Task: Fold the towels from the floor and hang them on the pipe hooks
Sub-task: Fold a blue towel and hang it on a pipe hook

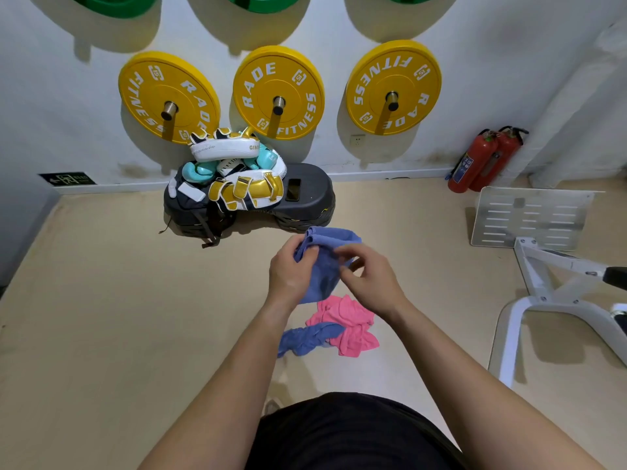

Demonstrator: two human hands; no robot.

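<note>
A blue towel hangs in the air between both hands, above the beige floor. My left hand grips its upper left edge with curled fingers. My right hand pinches the cloth near the top right. Below them on the floor lie a crumpled pink towel and a second blue towel, touching each other. Metal pegs stick out of the white wall through the yellow weight plates.
A dark step platform against the wall carries a pile of boxing pads and gloves. Two red fire extinguishers stand at the right wall. A white machine frame with a metal footplate fills the right side.
</note>
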